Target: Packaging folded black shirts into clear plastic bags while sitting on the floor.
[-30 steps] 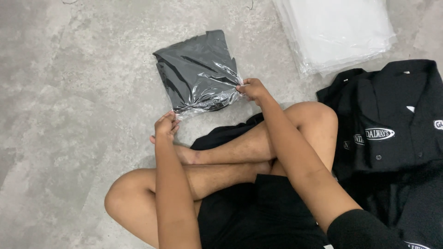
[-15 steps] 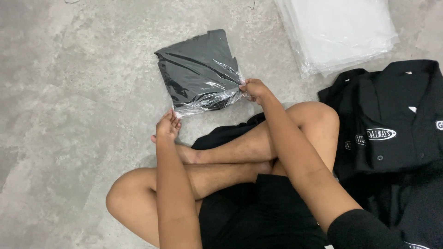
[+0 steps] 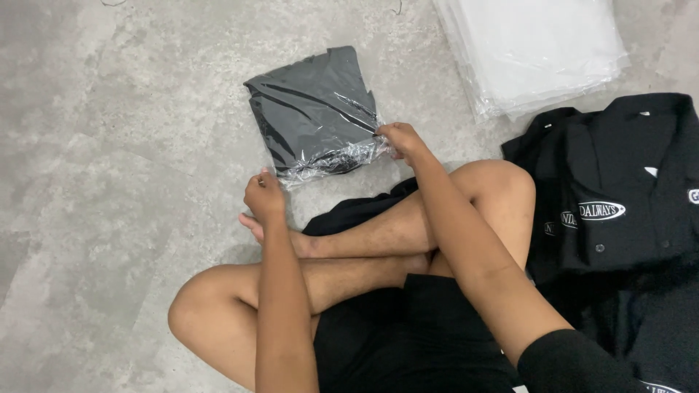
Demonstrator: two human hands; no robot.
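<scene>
A folded black garment in a clear plastic bag [image 3: 313, 113] lies on the grey concrete floor in front of my crossed legs. My right hand [image 3: 399, 140] pinches the bag's open near edge at its right corner. My left hand [image 3: 263, 195] grips the same crinkled edge at the left corner. The bag's loose plastic flap stretches between the two hands.
A stack of clear plastic bags [image 3: 535, 51] lies at the top right. A pile of black collared shirts [image 3: 619, 218] with white oval logos sits on the right beside my knee [image 3: 502, 189]. Bare concrete floor [image 3: 109, 145] spreads to the left.
Almost nothing has moved. Both hands stay on the bag's near edge, with only a slight shift of the view.
</scene>
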